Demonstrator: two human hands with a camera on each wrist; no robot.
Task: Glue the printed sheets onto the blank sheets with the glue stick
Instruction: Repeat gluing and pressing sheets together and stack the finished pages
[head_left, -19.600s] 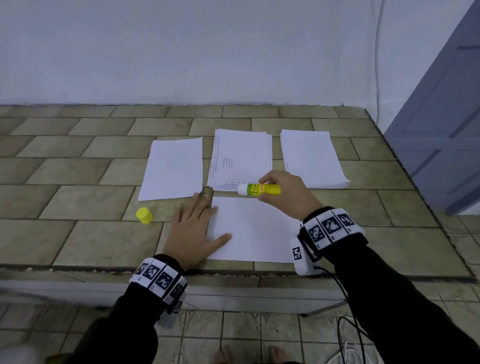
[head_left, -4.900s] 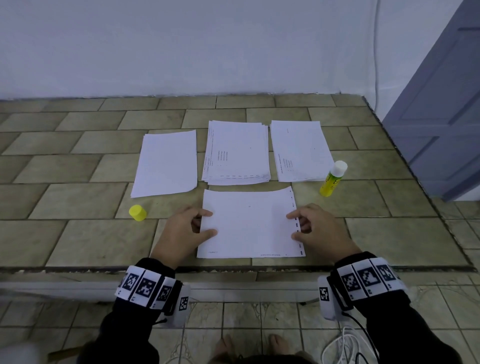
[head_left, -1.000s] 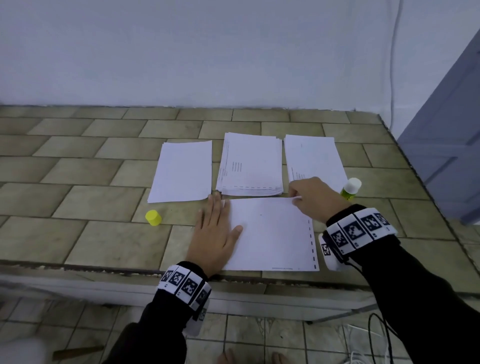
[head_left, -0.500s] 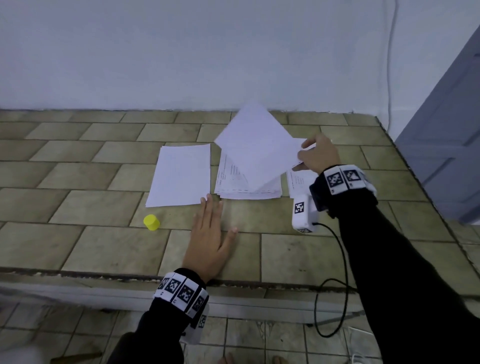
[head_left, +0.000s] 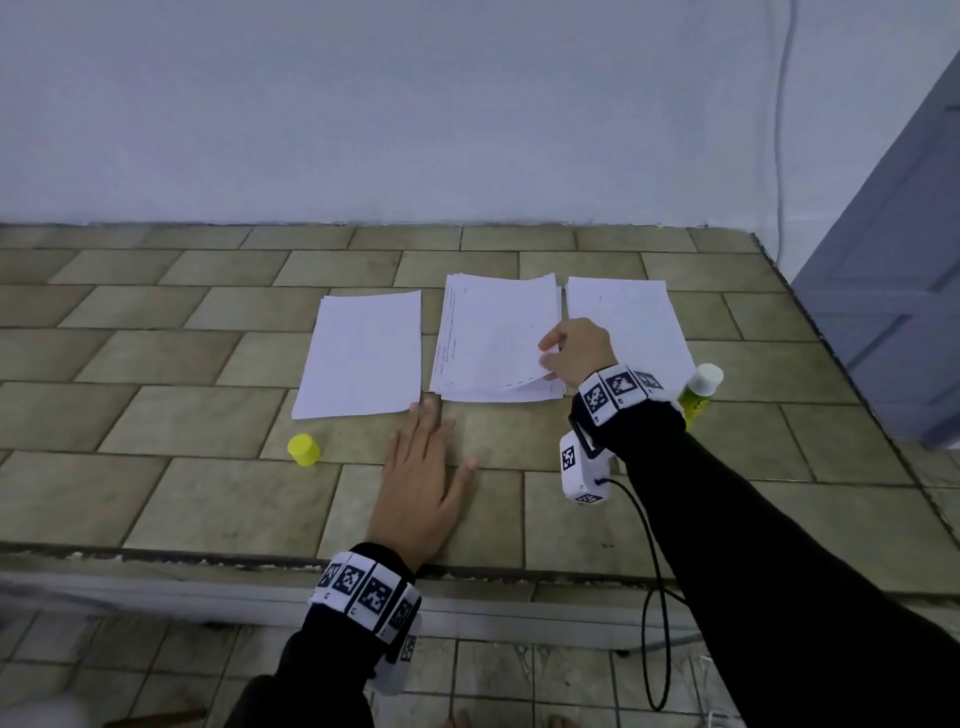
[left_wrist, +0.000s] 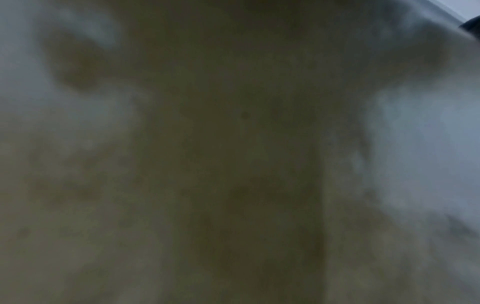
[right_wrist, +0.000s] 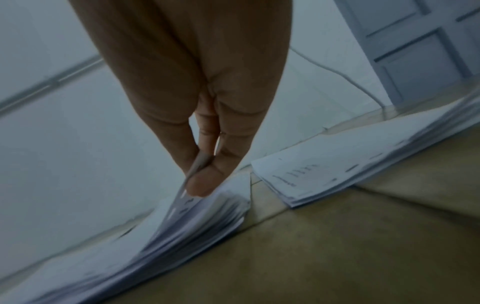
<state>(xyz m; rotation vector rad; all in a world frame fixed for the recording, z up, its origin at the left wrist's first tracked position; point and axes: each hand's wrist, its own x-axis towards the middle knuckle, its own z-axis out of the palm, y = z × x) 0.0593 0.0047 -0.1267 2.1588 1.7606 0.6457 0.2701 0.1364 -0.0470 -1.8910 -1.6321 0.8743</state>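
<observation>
The left wrist view is a dull olive and grey blur; nothing in it can be made out. In the head view the glue stick (head_left: 698, 395) is half hidden behind the right wrist band, so only its white top and a strip of yellow-green body show, at about 3 o'clock from the middle pile. Print on the sheets is too small to read.

The right hand (head_left: 576, 351) pinches the near right corner of the top sheet (head_left: 493, 338) of the middle pile (head_left: 498, 392). In the right wrist view the thumb (right_wrist: 201, 185) and a fingertip close on that thin corner, which curls up off the ragged stack of loose edges. The left hand (head_left: 423, 488) lies flat on the tiled counter (head_left: 182, 499), fingers straight and slightly spread, holding nothing, at 6 o'clock from the gap between the left and middle piles.

Three lots of white paper lie in a row: a plain sheet (head_left: 363, 353) at 9 o'clock from the middle pile, and a printed pile (head_left: 634, 317) at 3 o'clock, partly covered by the right hand. A small yellow cap (head_left: 303, 450), a short cylinder, stands at 9 o'clock from the left hand. The counter is matt olive-brown rectangular tile with a rough, chipped front edge.
</observation>
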